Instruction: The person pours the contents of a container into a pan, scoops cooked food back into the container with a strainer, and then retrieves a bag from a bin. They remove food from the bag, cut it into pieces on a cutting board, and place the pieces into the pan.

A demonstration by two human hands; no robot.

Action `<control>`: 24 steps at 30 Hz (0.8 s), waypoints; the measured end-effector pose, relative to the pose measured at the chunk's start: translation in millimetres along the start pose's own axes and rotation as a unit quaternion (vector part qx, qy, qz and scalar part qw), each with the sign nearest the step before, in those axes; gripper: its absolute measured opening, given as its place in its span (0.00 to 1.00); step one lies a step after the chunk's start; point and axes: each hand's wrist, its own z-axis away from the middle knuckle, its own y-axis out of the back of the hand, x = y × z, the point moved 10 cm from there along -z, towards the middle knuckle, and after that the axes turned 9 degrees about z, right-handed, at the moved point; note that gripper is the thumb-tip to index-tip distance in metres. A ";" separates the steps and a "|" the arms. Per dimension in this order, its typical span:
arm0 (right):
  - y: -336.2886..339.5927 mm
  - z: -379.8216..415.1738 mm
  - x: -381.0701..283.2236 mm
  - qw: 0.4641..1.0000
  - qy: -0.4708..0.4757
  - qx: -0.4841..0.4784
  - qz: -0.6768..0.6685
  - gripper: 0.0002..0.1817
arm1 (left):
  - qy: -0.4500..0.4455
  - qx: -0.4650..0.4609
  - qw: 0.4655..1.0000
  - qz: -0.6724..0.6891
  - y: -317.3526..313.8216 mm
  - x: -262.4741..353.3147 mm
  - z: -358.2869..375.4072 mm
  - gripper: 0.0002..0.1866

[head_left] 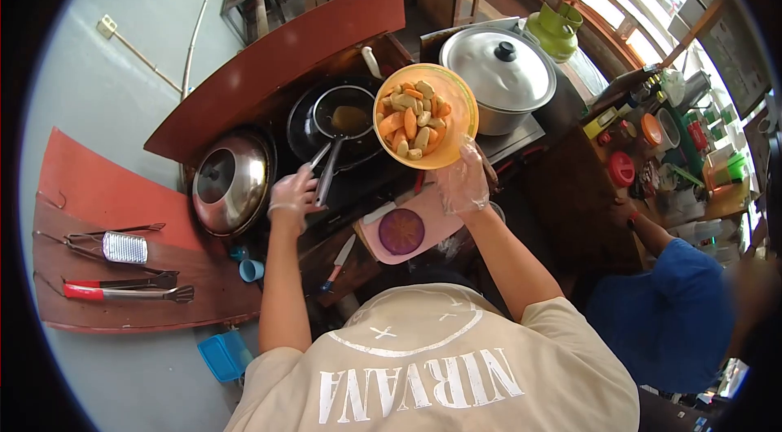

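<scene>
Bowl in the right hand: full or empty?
Neither, it is part full: orange and pale pieces lie in the yellow bowl in the right hand, with bare inner wall beside them.

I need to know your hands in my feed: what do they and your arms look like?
The left hand and right hand wear clear, crinkled gloves ending near the wrist. The forearms are uncovered below a beige short-sleeved shirt, printed in white with "NIRVANA" and a smiley outline.

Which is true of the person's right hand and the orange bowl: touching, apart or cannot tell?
Touching. The head view shows the gloved right hand holding the orange bowl at its near right side, fingers against its wall.
</scene>
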 end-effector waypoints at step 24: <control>124.7 89.5 -72.3 0.980 -0.071 0.179 -0.050 0.38 | -0.300 -0.285 0.656 -0.631 -154.2 -307.2 40.8 0.09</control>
